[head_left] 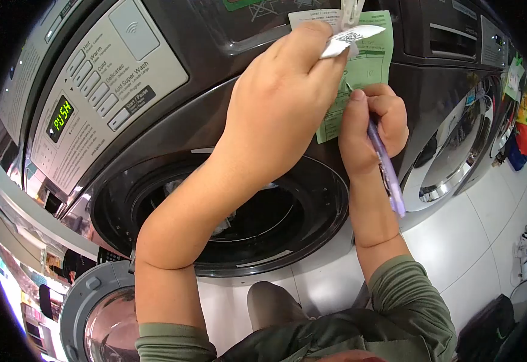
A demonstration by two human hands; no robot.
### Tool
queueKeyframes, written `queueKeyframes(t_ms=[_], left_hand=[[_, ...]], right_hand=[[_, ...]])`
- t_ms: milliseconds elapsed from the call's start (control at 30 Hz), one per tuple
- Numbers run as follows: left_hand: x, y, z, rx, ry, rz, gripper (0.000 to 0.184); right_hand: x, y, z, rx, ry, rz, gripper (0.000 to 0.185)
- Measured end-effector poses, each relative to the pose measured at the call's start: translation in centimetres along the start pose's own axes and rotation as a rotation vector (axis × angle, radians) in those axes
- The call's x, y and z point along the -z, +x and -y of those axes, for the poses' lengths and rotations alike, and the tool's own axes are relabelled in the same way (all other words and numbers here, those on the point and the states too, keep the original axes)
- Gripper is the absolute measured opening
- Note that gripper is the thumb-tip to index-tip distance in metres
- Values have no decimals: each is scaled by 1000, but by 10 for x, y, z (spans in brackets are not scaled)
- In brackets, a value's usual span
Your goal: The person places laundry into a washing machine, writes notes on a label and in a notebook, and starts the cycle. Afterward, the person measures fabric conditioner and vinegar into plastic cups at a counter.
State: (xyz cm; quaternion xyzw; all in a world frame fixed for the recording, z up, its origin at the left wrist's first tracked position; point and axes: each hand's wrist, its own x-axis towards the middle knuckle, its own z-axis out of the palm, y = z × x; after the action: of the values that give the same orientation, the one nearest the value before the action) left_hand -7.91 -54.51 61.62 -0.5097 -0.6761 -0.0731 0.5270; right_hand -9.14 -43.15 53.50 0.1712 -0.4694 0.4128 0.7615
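Near the top centre, my left hand (284, 99) pinches a small white tag (353, 40) with a printed code. Behind it a green paper slip (373, 57) hangs against the dark washing machine, with a pale clip (352, 11) at its top. My right hand (375, 123) lies at the slip's lower right, closed around a purple pen (387, 166). The pen's thin tip end shows by the thumb over the green slip. Part of a white paper (312, 17) shows behind my left fingers.
The washer's control panel (103, 78) is at the upper left. Below my left arm is its open drum (263, 211), with the round door (103, 320) swung out at lower left. Another washer (450, 145) stands right. A black bag (487, 329) lies on the tiled floor (469, 241).
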Motion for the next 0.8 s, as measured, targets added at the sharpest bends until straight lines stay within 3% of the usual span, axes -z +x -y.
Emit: queueKeyframes(t_ms=[100,167,200,267,367,467,800], left_hand=[[-2,0,2,-2,5,-21,38],[-2,0,3,-32,-7,-36,39],[-2,0,3,-32,-8,-33,39],[-2,0,1,-9,11,-21,39],[-1,0,0,-2,13,-17,39],[-1,0,0,-8,28,-21,38],[-2,0,1,-16,41,-30,37]], right_hand=[[3,0,2,-82,83,-32,17],[3,-1,-1,195,-126,83,17],[3,-2,-1,192,-126,82,17],[3,-5,-2,-20,-103,4,17],[-2,-8,-6,9,87,-117,17],[0,-2,-5,57,43,-7,17],[5,-8,-6,-18,118,-15,15]])
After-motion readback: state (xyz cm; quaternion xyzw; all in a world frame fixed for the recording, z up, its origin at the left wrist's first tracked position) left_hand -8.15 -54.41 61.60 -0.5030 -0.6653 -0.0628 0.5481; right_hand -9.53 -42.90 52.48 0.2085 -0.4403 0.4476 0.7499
